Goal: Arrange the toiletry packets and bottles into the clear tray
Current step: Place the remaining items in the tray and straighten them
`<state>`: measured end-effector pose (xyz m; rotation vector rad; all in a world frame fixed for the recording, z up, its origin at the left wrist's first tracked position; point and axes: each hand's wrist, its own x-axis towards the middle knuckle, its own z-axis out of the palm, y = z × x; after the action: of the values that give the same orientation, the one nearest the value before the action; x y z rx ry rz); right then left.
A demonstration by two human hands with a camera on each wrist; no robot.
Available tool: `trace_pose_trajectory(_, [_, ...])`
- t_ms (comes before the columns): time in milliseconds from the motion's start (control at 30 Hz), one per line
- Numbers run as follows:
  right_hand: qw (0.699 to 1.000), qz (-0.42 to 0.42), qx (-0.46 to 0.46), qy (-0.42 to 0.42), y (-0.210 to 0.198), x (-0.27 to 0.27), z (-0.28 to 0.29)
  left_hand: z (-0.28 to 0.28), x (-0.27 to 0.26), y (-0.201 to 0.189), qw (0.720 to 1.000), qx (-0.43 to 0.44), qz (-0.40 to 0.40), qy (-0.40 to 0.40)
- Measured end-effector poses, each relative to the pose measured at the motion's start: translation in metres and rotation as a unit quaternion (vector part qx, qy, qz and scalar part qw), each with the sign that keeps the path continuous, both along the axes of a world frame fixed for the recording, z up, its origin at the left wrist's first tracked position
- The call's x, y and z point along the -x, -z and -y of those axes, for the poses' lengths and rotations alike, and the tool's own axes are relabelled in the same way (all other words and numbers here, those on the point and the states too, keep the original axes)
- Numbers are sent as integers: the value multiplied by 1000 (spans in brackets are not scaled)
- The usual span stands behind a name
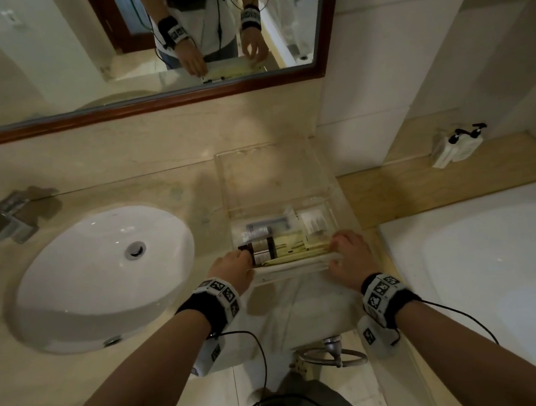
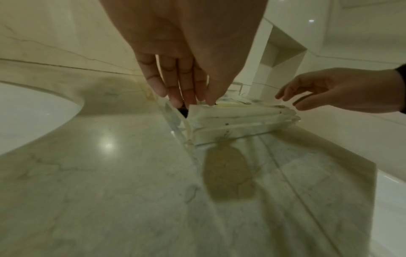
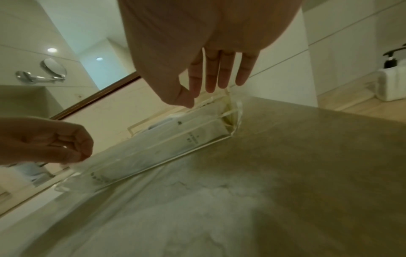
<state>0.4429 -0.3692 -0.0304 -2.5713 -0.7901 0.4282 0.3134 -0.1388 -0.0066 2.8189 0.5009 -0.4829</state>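
A clear tray (image 1: 274,182) stands on the marble counter to the right of the sink. Its near half holds several cream packets (image 1: 296,259), small dark bottles (image 1: 262,250) and pale sachets behind them; the far half is bare. My left hand (image 1: 233,265) is at the tray's near left corner, beside the dark bottles. In the left wrist view my left hand (image 2: 193,102) pinches the left end of the long packets (image 2: 241,118) between thumb and fingers. My right hand (image 1: 349,250) hovers over the packets' right end, its fingers (image 3: 208,83) straight, holding nothing.
A white oval sink (image 1: 101,272) with a chrome tap (image 1: 4,216) lies to the left. A white bathtub (image 1: 483,261) is at the right, with pump bottles (image 1: 457,144) on the ledge behind it. A white towel (image 1: 305,308) hangs in front of the tray.
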Motion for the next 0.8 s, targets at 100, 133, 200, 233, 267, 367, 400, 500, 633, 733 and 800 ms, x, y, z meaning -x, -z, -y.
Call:
trace_pose_trajectory(100, [999, -14, 52, 4, 0, 1, 8, -3, 12, 5, 1000, 14, -5, -4])
trace_pose_trajectory(133, [998, -13, 60, -1, 0, 2, 11, -3, 16, 7, 1000, 25, -11, -2])
trace_pose_trajectory(200, [997, -13, 70, -12, 1, 4, 14, -2, 19, 10, 999, 37, -14, -1])
trace_pose_trajectory(233, [997, -7, 71, -20, 1, 3, 14, -2, 19, 11, 999, 35, -9, 0])
trace_pose_trajectory(267, [997, 3, 72, -27, 3, 1, 13, -2, 20, 12, 1000, 28, -5, 0])
trace_pose_trajectory(367, [996, 11, 83, -35, 4, -4, 9, 3, 22, 10, 1000, -4, 6, -3])
trace_pose_trajectory(400, [995, 11, 82, -46, 3, -6, 8, 4, 22, 9, 1000, -15, 10, -9])
trace_pose_trajectory(500, [993, 16, 67, -97, 4, -10, 7, 9, 19, 10, 999, -33, -2, -16])
trace_pose_trajectory(633, [993, 14, 24, -119, 5, -14, 12, 13, 10, 11, 999, -39, -22, -28])
trace_pose_trajectory(733, [991, 22, 12, -128, 6, -22, 13, 18, 4, 12, 999, -30, -16, -31])
trace_pose_trajectory(800, [990, 28, 15, -134, 6, -25, 13, 20, 3, 12, 999, -18, -13, -37])
